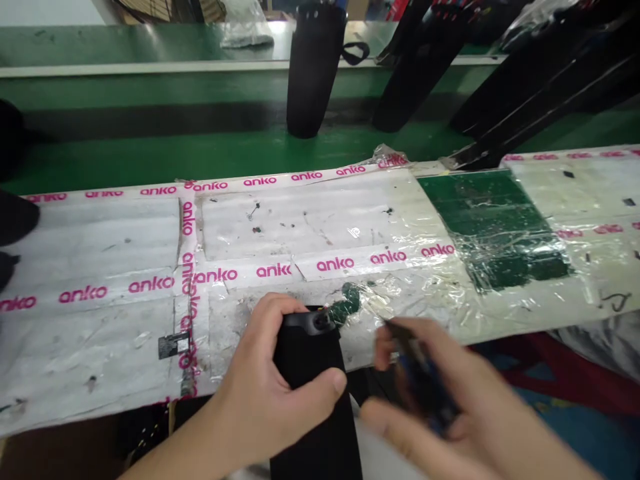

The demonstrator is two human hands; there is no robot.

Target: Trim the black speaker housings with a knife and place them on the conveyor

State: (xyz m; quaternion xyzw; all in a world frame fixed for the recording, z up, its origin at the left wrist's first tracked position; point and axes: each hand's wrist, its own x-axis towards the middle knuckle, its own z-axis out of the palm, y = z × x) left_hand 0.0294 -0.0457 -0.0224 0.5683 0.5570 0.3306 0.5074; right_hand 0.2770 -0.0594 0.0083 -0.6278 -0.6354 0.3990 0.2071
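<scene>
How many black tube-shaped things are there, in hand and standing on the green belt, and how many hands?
Black cylinder gripped in the left hand: 1
Black cylinder upright on the green belt: 1
Small dark blurred item in the right hand: 1
Hands: 2
Total: 5

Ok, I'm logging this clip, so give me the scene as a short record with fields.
left hand: left hand wrapped around a black cylindrical speaker, upper end towards the bench
right hand: right hand holds a small dark part, blurred, kind unclear
surface: bench covered in white foam sheet with pink anko tape
behind: green conveyor with an upright black speaker and other dark units
</scene>
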